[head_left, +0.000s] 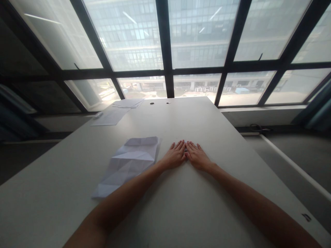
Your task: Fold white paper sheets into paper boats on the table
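Palms down on the white table (178, 119), my left hand (176, 155) and my right hand (198, 155) lie flat with fingers stretched out. Their fingertips and thumbs come together in the middle of the table. A small bit of something pale (185, 150) shows in the narrow gap between them; most of it is hidden under the hands, so I cannot tell its kind. Left of my left hand rests a creased sheet of white paper (133, 158), unfolded with several fold lines, and my left forearm passes over its lower right edge.
Flat paper sheets (111, 116) lie at the table's far left, with a small clear object (98, 115) on them. Two small round holes (152, 103) sit near the far edge. A small dark item (306, 217) is by the right edge. Large windows (196, 32) stand beyond.
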Demonstrator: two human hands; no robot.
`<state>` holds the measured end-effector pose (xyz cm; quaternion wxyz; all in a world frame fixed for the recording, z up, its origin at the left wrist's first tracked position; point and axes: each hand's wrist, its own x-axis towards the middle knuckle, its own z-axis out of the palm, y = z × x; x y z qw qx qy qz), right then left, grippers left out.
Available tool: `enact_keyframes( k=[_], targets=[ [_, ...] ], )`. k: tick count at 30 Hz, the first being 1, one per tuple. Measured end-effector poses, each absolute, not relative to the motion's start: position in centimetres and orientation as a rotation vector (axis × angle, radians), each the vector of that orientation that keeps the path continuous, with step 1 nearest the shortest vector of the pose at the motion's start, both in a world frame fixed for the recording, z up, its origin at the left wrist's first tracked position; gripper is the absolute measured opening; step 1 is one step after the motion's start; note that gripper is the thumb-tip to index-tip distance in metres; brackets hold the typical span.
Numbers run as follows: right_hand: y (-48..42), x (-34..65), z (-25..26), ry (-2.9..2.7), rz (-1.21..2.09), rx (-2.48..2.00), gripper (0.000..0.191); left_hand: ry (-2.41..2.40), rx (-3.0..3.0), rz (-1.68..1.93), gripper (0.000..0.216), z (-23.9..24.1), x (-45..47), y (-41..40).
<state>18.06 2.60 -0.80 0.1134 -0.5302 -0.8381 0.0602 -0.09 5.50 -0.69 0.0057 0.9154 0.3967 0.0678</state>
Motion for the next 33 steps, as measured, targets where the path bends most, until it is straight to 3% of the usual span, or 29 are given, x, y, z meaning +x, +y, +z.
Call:
enact_keyframes(
  k=[16,23,33],
  targets=[
    [2.3,18.1,-1.9,-2.056,0.062,-2.014,0.074,1.239,2.811,0.264,0.059,-0.3,-0.1,5.4],
    [2.7,18.5,-0.8,-2.108,-0.029,-1.701,0.062,1.253,2.776,0.289,0.057,-0.3,0.0,5.5],
    [2.7,18.3,-1.0,-2.423,0.208,-1.523,0.060,1.256,2.750,0.337,0.055,-0.4,-0.1,5.5]
  ],
)
